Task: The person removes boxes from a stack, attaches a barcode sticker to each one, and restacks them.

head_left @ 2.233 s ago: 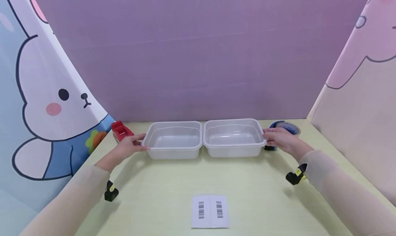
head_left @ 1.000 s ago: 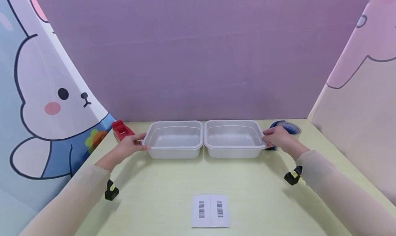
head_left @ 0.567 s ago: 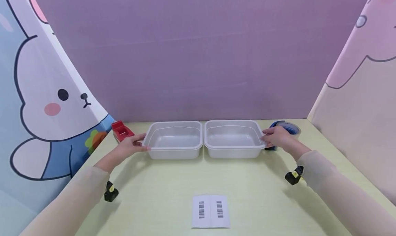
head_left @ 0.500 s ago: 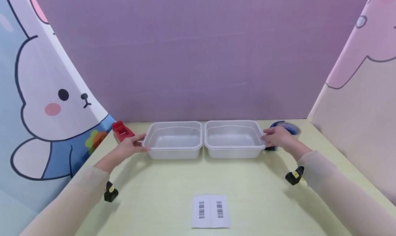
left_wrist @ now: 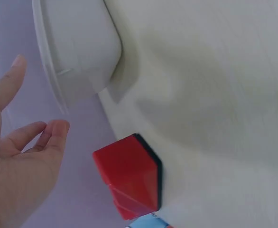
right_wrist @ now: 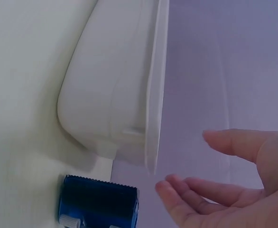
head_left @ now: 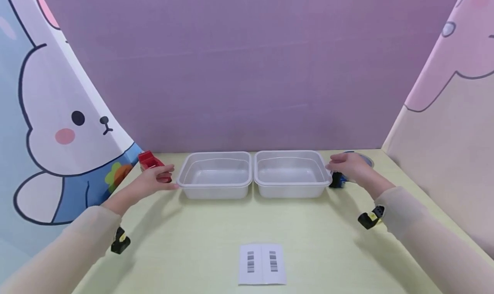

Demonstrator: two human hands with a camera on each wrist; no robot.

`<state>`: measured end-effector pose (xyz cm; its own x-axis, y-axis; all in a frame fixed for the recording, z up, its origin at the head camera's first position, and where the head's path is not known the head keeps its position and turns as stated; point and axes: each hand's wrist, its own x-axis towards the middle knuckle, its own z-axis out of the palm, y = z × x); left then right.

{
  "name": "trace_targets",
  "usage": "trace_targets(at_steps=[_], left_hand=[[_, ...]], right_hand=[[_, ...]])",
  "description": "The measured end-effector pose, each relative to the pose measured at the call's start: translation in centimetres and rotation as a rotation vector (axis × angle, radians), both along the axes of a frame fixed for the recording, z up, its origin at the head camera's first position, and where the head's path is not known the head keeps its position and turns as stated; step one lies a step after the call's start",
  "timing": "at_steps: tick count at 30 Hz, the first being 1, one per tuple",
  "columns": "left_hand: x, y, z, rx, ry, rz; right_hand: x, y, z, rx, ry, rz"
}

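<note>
A white barcode sheet [head_left: 262,264] lies flat on the pale matte table [head_left: 200,238]. Farther back, two smooth translucent plastic tubs [head_left: 216,174] [head_left: 291,173] stand touching. The left hand [head_left: 154,179] hangs slack-fingered above a red block [head_left: 148,160]; the right hand [head_left: 347,167], equally loose and empty, hides what looks like a blue tape dispenser [right_wrist: 98,202].

Barcode sheet [head_left: 262,263] low centre on pale green table [head_left: 208,238]; purple backdrop [head_left: 247,67] above; rabbit cartoon panel [head_left: 58,127] at left.

left hand [head_left: 156,177] open beside left tub [head_left: 214,174]; right hand [head_left: 347,165] open beside right tub [head_left: 290,172].
</note>
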<state>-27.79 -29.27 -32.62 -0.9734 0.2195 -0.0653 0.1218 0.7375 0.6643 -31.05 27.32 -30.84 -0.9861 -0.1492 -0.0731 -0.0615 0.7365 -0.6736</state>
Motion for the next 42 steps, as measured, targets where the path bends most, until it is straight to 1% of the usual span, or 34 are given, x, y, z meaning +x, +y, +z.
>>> trace_targets(at_steps=[3, 5, 8, 11, 14, 18, 23, 28, 31, 35, 39, 42], left_hand=[[0.7, 0.3, 0.8, -0.025, 0.025, -0.015], [1.0, 0.5, 1.2, -0.027, 0.035, -0.019], [1.3, 1.1, 1.3, -0.016, 0.057, -0.030], [1.6, 1.9, 1.3, 0.019, 0.073, -0.057], [2.0, 2.8, 1.4, 0.046, 0.080, -0.096], [2.6, 4.0, 1.5, 0.062, 0.091, -0.171], [3.5, 5.4, 1.6, 0.100, 0.101, -0.269], [4.6, 7.3, 1.6, 0.127, 0.058, -0.304], [5.4, 8.6, 1.5, 0.143, 0.024, -0.322], [6.4, 10.4, 1.1, 0.174, 0.011, -0.369], [7.4, 11.9, 0.2, 0.205, 0.009, -0.416], [8.0, 13.0, -0.7, 0.215, 0.016, -0.440]], right_hand=[[0.4, -0.3, 0.4, -0.054, 0.019, 0.023], [0.7, -0.7, 0.7, -0.089, 0.027, 0.034], [1.4, -1.4, 1.3, -0.121, 0.034, 0.042], [2.1, -2.2, 1.8, -0.158, 0.034, 0.054], [2.5, -2.9, 1.9, -0.193, 0.050, 0.065], [3.0, -3.7, 1.9, -0.245, 0.066, 0.059], [3.5, -4.5, 1.7, -0.279, 0.042, 0.038], [4.3, -5.1, 1.5, -0.286, 0.012, 0.053], [4.7, -5.5, 1.3, -0.291, 0.016, 0.081], [5.2, -5.9, 0.9, -0.323, 0.022, 0.107], [5.8, -6.4, 0.6, -0.345, 0.009, 0.111], [6.4, -6.9, 0.2, -0.350, -0.003, 0.134]])
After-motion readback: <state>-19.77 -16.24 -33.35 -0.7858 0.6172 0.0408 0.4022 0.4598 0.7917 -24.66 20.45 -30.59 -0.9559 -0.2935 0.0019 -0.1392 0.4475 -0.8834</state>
